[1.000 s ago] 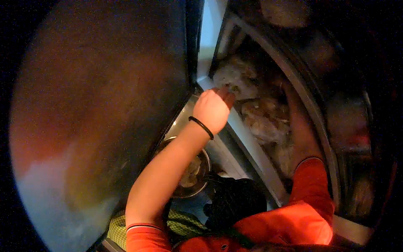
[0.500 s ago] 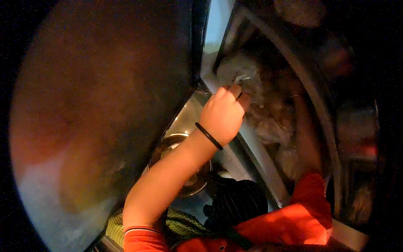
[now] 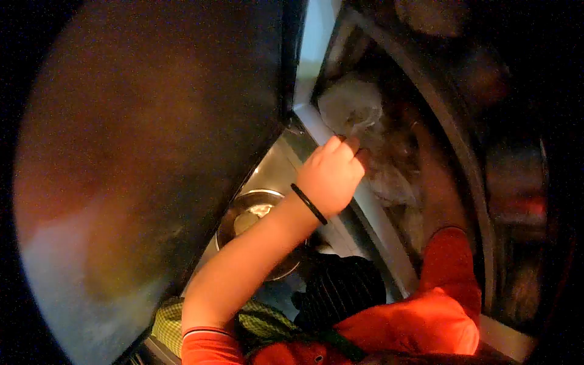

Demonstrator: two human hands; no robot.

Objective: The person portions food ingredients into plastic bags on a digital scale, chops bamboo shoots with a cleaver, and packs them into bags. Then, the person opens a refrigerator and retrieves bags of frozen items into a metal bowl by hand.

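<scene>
My left hand [image 3: 333,173], with a black band at the wrist, reaches over the pale edge of a dark compartment [image 3: 447,112]. Its fingers are curled closed at the near side of a clear, crumpled plastic bag [image 3: 351,106] and appear to pinch it. My right arm [image 3: 439,176], in a red sleeve, extends into the compartment from the right. Shadow hides the fingers of my right hand near more crumpled plastic [image 3: 392,182], so I cannot see whether it grips anything. What the bags hold is too dark to make out.
A large dark, reflective panel [image 3: 152,152] rises on the left. Below my left forearm stands a round metal bowl [image 3: 258,196] with something pale in it. Black striped cloth [image 3: 344,289] and yellow-green checked cloth [image 3: 167,325] lie near my body.
My left hand has drawn slightly back toward me and to the right, so more of the plastic bag shows. My right forearm has shifted a little in the compartment.
</scene>
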